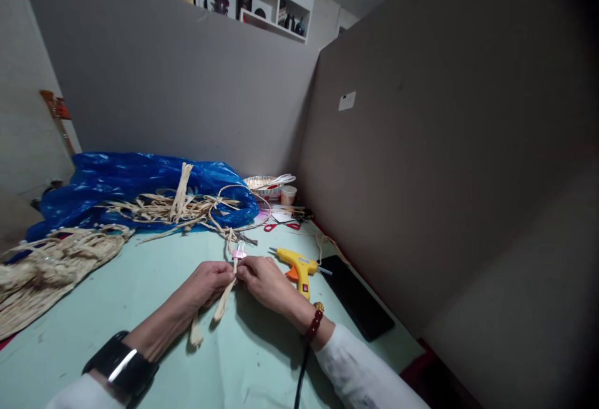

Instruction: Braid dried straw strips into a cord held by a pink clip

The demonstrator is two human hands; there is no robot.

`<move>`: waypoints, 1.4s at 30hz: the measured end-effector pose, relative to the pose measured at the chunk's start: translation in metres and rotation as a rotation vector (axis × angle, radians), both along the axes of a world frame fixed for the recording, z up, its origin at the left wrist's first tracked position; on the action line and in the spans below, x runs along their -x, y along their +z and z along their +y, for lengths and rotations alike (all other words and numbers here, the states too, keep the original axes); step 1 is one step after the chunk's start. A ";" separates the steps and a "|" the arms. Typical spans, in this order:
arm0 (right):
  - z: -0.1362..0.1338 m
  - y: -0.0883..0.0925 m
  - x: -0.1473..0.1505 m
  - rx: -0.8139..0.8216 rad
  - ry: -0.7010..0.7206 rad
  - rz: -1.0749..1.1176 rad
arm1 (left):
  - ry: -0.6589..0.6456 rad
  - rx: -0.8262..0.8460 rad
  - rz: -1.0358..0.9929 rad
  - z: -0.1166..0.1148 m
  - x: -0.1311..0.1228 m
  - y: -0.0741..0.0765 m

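Observation:
Near the middle of the table, my left hand [213,283] and my right hand [262,279] meet with fingers pinched on pale plant-fibre strands [223,301]. A pink binder clip [239,251] grips the strands just above my fingertips. Two thicker strand ends hang below, one of them under my left hand. From the clip, a twisted cord [229,234] runs back toward a loose loop. My fingertips partly hide the strands between them. A yellow glue gun [299,263] lies right of my right hand.
A blue plastic bag [116,175] with loose fibre [159,208] lies at the back left, woven fibre [60,265] at the left edge. Red scissors [282,226], a paper cup [289,194] and a basket [262,183] are behind; a black tablet-like slab [358,300] is right.

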State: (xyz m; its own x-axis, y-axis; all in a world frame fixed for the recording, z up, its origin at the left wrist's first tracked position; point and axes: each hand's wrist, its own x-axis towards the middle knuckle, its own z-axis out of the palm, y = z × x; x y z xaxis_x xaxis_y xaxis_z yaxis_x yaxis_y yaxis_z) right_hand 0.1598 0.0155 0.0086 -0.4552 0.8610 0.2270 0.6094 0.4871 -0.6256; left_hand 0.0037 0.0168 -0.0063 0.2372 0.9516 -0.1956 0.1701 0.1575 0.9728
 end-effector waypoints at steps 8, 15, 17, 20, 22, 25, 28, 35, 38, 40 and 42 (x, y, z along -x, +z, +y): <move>0.005 -0.003 0.002 0.193 0.039 0.101 | -0.019 -0.016 0.094 0.001 0.002 -0.001; 0.007 -0.010 0.000 0.277 -0.085 0.262 | 0.010 -0.402 0.603 -0.008 -0.005 0.002; 0.005 -0.012 0.000 0.268 -0.112 0.290 | 0.022 -0.414 0.742 -0.012 -0.006 0.006; 0.003 -0.013 0.002 0.210 -0.131 0.290 | 0.035 -0.396 0.782 -0.017 -0.006 0.014; 0.003 -0.013 0.003 0.162 -0.153 0.276 | 0.050 -0.397 0.763 -0.020 -0.008 0.019; 0.005 -0.015 0.003 0.145 -0.159 0.300 | 0.060 -0.420 0.760 -0.027 -0.015 0.021; 0.008 -0.019 0.001 0.185 -0.126 0.366 | 0.014 -0.439 0.792 -0.035 -0.023 0.017; 0.009 -0.020 -0.002 0.459 0.035 0.631 | -0.087 -0.454 1.097 -0.047 -0.034 0.011; 0.008 -0.018 -0.002 0.560 0.022 0.719 | -0.101 -0.458 1.179 -0.048 -0.033 0.016; 0.007 -0.017 -0.001 0.592 0.015 0.747 | -0.097 -0.457 1.156 -0.046 -0.028 0.020; 0.006 -0.016 -0.001 0.603 0.014 0.760 | -0.095 -0.423 1.055 -0.038 -0.018 0.022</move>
